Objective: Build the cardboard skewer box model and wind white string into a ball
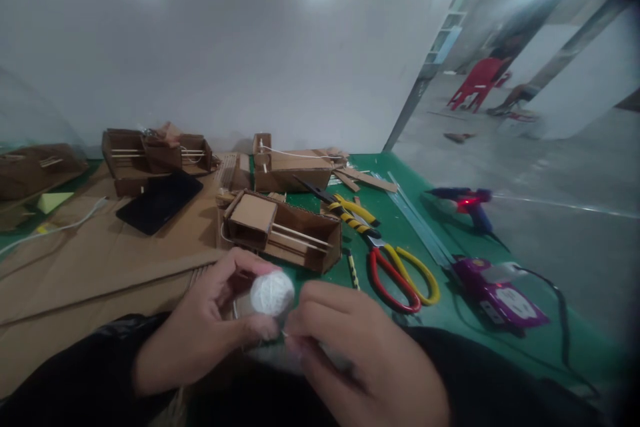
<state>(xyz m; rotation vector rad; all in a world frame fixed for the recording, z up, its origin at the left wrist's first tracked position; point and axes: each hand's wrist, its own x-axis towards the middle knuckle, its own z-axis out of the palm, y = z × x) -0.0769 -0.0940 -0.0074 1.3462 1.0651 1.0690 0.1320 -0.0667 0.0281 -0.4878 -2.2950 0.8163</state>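
Observation:
A ball of white yarn (273, 293) is held between the thumb and fingers of my left hand (200, 327). Close to its right side, my right hand (350, 340) is closed in a pinch, and a short bit of pale strand shows at its fingertips. The rest of that strand is hidden by my fingers. Just beyond both hands lies a cardboard box with thin wooden sticks across it (305, 240).
Scissors with red and yellow handles (395, 280) and yellow-black pliers (350, 213) lie right of the box. Farther right are clear glue sticks (415, 213), a glue gun (467, 203) with a red light and a purple device (500, 297). A black tablet (160, 203) rests on cardboard at left.

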